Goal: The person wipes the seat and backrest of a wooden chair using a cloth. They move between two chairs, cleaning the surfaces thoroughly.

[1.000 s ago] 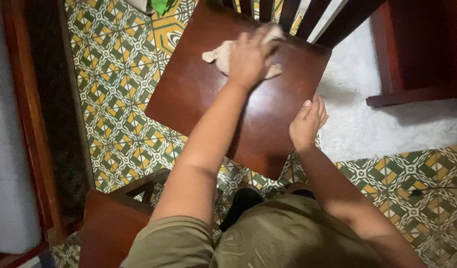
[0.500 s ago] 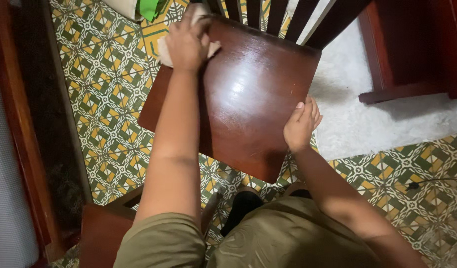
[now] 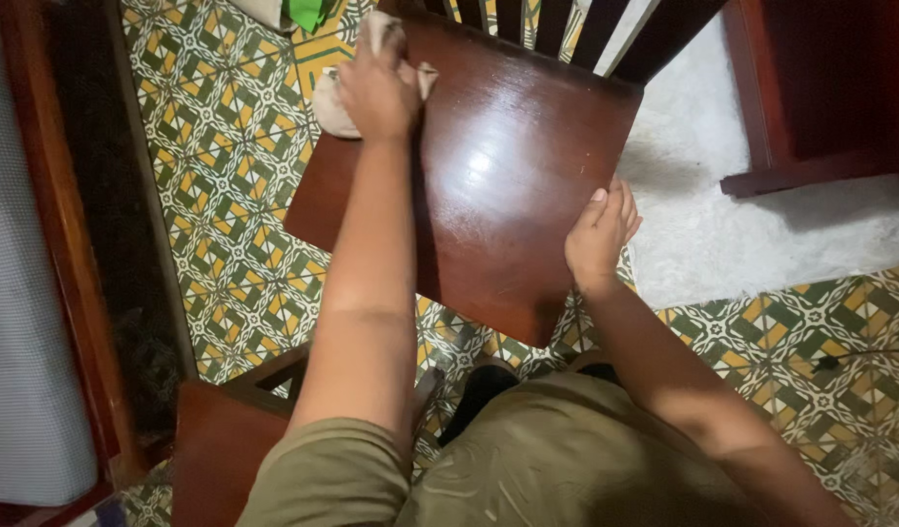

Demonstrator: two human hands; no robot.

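At the chair seat's (image 3: 508, 185) far left corner, I see my left hand (image 3: 376, 88) pressing down on the cloth (image 3: 330, 109); my right hand (image 3: 598, 239) grips the seat's right edge.

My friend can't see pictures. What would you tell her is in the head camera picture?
Seen from above, a person's left hand presses a beige cloth on the far left corner of a shiny dark wooden chair seat, while the right hand grips its right edge. Patterned green and yellow floor tiles lie underneath.
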